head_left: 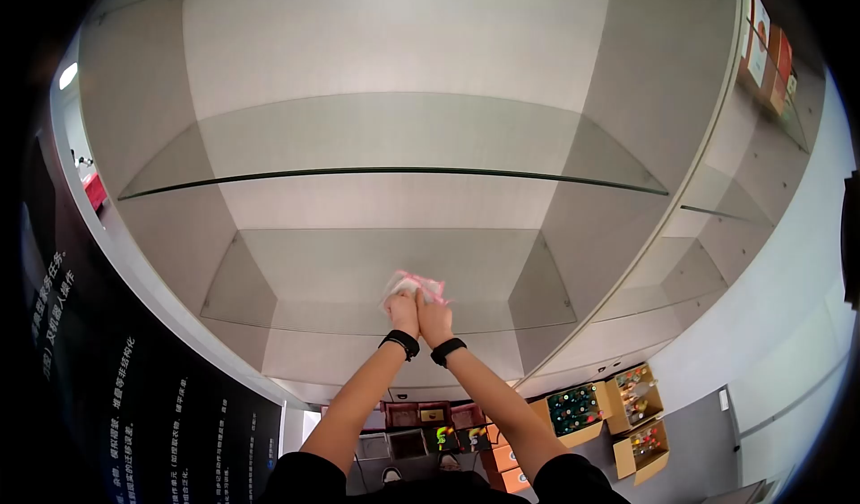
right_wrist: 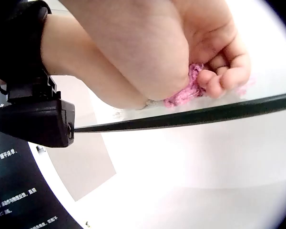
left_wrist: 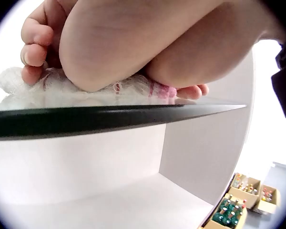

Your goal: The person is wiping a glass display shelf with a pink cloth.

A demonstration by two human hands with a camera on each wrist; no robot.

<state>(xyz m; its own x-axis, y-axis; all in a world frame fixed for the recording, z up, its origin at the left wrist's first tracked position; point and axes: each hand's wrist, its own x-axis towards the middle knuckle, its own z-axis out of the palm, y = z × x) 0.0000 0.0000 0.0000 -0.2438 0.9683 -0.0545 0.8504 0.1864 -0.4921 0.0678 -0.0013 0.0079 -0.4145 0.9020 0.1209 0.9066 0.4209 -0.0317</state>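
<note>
A thin white cloth with pink trim [head_left: 430,284] lies bunched on the lower glass shelf [head_left: 296,280] of a tall pale cabinet. Side by side near the shelf's front edge, my left hand [head_left: 402,312] and right hand [head_left: 434,319] hold it. In the left wrist view, curled fingertips [left_wrist: 35,55] grip the white mesh part of the cloth [left_wrist: 55,88], just above the dark glass edge [left_wrist: 86,121]. The right wrist view has bent fingers [right_wrist: 224,81] around the pink part [right_wrist: 186,94], against the glass. Both palms partly hide the cloth.
Another glass shelf [head_left: 394,137] crosses the cabinet above my hands, its front edge [head_left: 394,171] dark. Side panels [head_left: 618,128] bound the bay. Below right stand cardboard boxes [head_left: 578,432] of bottles; dark bins [head_left: 408,443] sit below my arms. A black lettered panel [head_left: 134,396] rises at left.
</note>
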